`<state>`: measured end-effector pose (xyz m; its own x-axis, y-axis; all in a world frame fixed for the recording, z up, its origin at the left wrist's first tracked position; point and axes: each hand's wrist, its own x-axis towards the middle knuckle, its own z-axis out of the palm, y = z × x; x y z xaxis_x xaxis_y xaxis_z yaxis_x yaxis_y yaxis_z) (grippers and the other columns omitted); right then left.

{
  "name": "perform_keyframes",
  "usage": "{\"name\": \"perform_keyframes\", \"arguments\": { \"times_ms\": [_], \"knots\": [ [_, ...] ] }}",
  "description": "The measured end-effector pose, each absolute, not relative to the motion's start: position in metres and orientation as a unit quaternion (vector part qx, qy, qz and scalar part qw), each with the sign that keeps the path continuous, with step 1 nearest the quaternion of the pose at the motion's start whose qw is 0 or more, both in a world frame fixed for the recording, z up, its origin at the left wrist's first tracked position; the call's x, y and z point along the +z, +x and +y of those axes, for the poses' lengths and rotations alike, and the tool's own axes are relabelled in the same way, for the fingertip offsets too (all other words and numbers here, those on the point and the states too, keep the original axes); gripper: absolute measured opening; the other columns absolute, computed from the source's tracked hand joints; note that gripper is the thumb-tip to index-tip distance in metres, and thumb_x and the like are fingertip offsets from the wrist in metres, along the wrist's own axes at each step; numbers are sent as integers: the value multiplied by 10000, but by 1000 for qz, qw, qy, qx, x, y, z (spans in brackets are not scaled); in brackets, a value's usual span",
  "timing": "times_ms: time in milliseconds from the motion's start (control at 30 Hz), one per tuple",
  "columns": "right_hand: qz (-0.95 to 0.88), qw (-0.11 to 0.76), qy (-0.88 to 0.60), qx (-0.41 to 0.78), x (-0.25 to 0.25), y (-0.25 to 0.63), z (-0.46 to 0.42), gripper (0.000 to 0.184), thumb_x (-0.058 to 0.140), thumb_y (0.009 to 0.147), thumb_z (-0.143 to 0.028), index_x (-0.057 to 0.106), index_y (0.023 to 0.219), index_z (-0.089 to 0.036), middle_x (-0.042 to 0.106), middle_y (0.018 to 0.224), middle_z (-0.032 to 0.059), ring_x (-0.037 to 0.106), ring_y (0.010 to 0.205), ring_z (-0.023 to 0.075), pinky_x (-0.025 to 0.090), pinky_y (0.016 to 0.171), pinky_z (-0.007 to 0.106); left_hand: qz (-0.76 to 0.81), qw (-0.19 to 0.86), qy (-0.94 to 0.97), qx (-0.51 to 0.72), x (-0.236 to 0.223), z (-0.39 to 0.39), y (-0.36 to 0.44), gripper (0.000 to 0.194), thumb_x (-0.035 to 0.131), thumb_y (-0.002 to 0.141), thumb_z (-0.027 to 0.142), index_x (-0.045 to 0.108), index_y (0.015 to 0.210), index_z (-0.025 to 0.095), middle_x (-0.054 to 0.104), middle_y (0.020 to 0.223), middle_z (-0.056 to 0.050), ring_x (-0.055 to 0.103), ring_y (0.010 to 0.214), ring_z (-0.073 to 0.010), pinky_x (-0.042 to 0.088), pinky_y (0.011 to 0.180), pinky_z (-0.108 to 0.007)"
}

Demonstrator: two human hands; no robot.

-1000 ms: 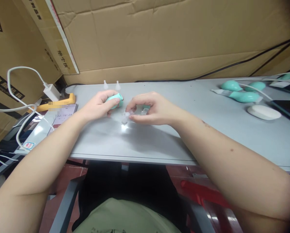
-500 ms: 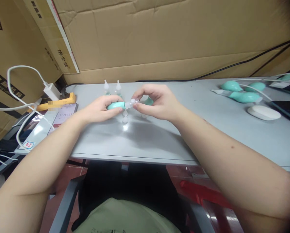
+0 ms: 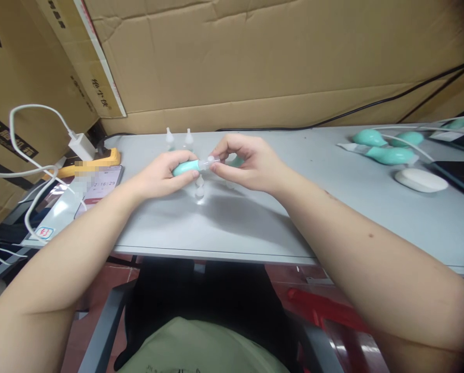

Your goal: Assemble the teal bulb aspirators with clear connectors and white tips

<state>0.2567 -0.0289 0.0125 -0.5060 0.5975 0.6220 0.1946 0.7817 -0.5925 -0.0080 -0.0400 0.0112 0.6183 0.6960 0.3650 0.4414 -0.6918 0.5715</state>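
Observation:
My left hand (image 3: 165, 173) is closed around a teal squeeze bulb (image 3: 185, 168), its open end to the right. The fingers of my right hand (image 3: 241, 161) pinch a clear plastic nozzle (image 3: 205, 163), which meets the bulb's end. How deep it sits in the bulb I cannot tell. Behind my left hand stand two frosted pointed tips (image 3: 170, 137). Below the bulb, a clear tip (image 3: 199, 190) is on the table. Another teal piece (image 3: 236, 161) shows partly behind my right fingers.
On the grey table (image 3: 169, 223), several teal bulbs (image 3: 391, 155) lie at the right, near a white rounded case (image 3: 421, 180). A phone (image 3: 105, 181) and a yellow power strip (image 3: 107, 158) with a white charger (image 3: 83, 146) are at the left. Cardboard (image 3: 255, 67) stands behind.
The clear nozzle now lines up more straightly with the bulb and sits against its end. My right fingers have shifted slightly left; my left hand has barely moved.

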Motion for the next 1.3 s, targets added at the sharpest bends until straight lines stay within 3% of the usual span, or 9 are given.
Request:
{"name": "perform_keyframes", "arguments": {
  "times_ms": [167,533,800,1133,1300],
  "knots": [
    [-835,443,-226,236,11,256,-27,266,848,937,-478,746,936,-233,748,867,30,670,802,183,585,786,353,319,139,885,310,7,-39,-3,336,575,1051,490,709,1063,181,741,1012,-72,655,921,-207,509,857,-330],
    [-816,444,-235,287,10,253,-28,391,879,908,-578,746,925,-210,745,852,38,637,762,170,562,724,328,329,25,894,302,6,-39,-1,262,547,1048,418,674,1060,188,699,974,-80,641,923,-226,497,828,-343],
    [-845,413,-214,266,9,256,-27,240,858,922,-441,757,903,-223,759,829,29,647,747,179,545,709,336,321,-7,916,242,7,-38,-8,344,512,1092,475,698,1167,196,706,1043,-94,666,933,-235,497,801,-336],
    [-865,374,-222,251,11,259,-29,213,813,948,-399,740,894,-207,773,822,31,652,750,175,509,683,321,329,-60,926,174,10,-40,-8,416,445,1115,506,702,1191,188,726,1083,-114,690,914,-253,488,732,-341],
    [-849,407,-221,256,7,256,-28,222,835,938,-429,750,920,-224,772,854,33,645,755,184,531,698,340,338,-86,918,191,12,-42,-9,389,473,1105,494,707,1222,206,739,1122,-106,701,930,-242,479,731,-325]
  ]
}}
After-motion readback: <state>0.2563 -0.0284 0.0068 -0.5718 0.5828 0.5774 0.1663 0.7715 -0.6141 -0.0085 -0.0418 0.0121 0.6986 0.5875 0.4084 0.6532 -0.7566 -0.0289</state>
